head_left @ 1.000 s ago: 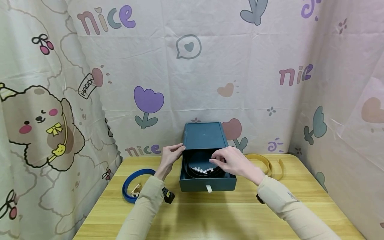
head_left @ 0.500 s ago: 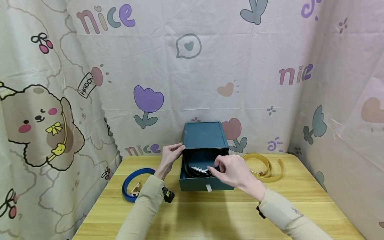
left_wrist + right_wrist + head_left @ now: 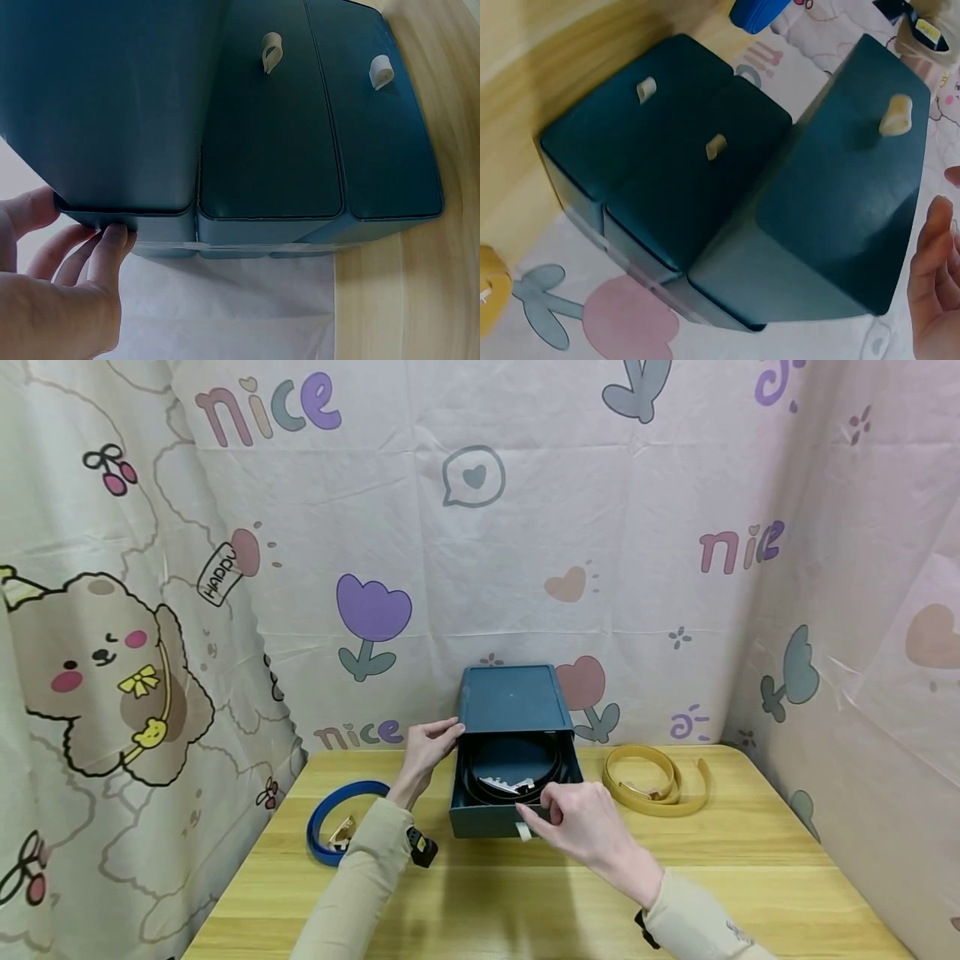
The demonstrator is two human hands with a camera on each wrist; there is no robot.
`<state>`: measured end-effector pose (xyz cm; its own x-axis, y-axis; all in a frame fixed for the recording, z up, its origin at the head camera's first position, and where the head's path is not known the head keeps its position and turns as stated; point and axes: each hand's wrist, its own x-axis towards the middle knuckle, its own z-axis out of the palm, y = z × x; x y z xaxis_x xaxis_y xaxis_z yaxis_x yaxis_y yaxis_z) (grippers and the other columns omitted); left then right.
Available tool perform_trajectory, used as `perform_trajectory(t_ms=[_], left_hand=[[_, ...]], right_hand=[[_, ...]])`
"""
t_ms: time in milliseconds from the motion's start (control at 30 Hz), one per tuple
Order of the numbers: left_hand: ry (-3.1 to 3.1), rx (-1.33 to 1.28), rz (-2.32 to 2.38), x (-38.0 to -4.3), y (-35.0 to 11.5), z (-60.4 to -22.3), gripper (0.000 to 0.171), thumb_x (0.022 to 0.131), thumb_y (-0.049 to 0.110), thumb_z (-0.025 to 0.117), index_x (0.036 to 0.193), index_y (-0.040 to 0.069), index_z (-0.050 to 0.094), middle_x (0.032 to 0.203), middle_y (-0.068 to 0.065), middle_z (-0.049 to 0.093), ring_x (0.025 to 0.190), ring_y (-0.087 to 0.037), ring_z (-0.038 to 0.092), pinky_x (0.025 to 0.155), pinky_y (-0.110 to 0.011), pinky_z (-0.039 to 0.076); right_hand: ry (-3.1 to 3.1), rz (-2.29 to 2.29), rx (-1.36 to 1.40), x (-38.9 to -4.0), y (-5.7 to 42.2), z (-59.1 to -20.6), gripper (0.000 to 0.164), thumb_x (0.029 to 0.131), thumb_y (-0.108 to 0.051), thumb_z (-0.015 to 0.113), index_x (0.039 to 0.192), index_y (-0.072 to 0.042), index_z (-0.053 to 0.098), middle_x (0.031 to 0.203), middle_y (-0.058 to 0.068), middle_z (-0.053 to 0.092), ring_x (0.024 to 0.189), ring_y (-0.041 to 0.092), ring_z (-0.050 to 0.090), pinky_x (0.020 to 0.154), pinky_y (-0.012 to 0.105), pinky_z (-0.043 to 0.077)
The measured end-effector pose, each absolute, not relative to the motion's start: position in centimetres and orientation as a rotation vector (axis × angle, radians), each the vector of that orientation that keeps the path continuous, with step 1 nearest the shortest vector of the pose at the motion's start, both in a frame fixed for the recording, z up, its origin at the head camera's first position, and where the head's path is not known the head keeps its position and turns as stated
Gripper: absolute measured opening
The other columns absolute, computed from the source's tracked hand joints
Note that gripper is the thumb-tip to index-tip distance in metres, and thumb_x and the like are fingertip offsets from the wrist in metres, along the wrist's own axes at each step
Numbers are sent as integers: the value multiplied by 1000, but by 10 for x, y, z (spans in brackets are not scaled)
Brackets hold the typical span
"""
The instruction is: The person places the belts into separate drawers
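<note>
A dark teal drawer box [image 3: 513,697] stands at the table's back, its top drawer [image 3: 480,822] pulled out. Inside the drawer lies a coiled black belt [image 3: 558,764] with a silver buckle [image 3: 507,786]. My left hand [image 3: 426,752] holds the box's upper left edge; in the left wrist view its thumb [image 3: 112,236] and fingers meet the side behind the drawer. Just over the drawer's front right corner hovers my right hand [image 3: 588,827], fingers loosely bent and holding nothing. The drawer's white pull tab [image 3: 523,832] shows beside its thumb. In the right wrist view the fingers [image 3: 934,232] are apart from the drawer front.
A coiled blue belt [image 3: 318,814] with a gold buckle lies left of the box, partly behind my left sleeve. To the right lies a coiled yellow belt [image 3: 663,808]. Two shut drawers [image 3: 682,112] sit below the pulled-out one. A printed cloth [image 3: 480,568] hangs behind the table.
My right hand has moved from over the inside of the drawer towards me, to its front edge, uncovering more of the black belt. The left hand and the box have stayed in place.
</note>
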<state>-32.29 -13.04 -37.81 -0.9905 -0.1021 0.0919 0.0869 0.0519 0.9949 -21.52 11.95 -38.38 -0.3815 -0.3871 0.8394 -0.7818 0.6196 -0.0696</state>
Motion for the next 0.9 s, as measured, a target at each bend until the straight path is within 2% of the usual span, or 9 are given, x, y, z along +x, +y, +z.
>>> perform_trajectory(t_ms=[200, 300, 500, 600, 767, 900], left_hand=[[-2166, 4, -2078, -324, -131, -379, 37, 93, 14, 72, 125, -3, 69, 117, -17, 75, 83, 1, 67, 87, -26, 59], [-2174, 3, -2070, -323, -131, -379, 36, 93, 15, 71, 125, -3, 69, 118, -17, 74, 84, 1, 66, 86, -24, 59], [-2165, 7, -2086, -323, -130, -380, 35, 94, 14, 71, 125, -3, 69, 111, -9, 76, 80, 2, 65, 73, -14, 56], [-2165, 8, -2080, -323, -131, -380, 35, 94, 14, 71, 125, -2, 70, 112, -10, 76, 80, 2, 66, 78, -18, 58], [-2170, 5, -2061, -322, -130, -380, 35, 93, 15, 71, 124, -3, 70, 116, -15, 75, 82, 1, 66, 93, -34, 59], [-2169, 3, -2055, -324, -131, -380, 35, 94, 15, 71, 124, -3, 70, 118, -16, 74, 84, 0, 67, 92, -32, 59]], right_hand=[[-1991, 589, 898, -211, 116, -398, 37, 77, -29, 85, 58, -16, 57, 45, -14, 45, 44, -7, 39, 47, 5, 33], [-2006, 625, 892, -209, 113, -406, 36, 77, -27, 86, 57, -17, 57, 45, -13, 47, 44, -8, 39, 47, 4, 32], [-2043, 650, 856, -206, 108, -420, 34, 73, -24, 88, 57, -18, 58, 46, -13, 50, 46, -10, 40, 47, 3, 30], [-2063, 658, 841, -206, 106, -424, 33, 73, -23, 88, 58, -18, 59, 47, -13, 53, 46, -10, 42, 48, 3, 31], [-2080, 688, 833, -206, 102, -429, 30, 72, -20, 88, 59, -18, 62, 49, -13, 56, 48, -11, 43, 48, 2, 32], [-2081, 713, 830, -207, 100, -432, 29, 71, -16, 88, 60, -18, 61, 50, -13, 56, 50, -12, 41, 49, 1, 31]])
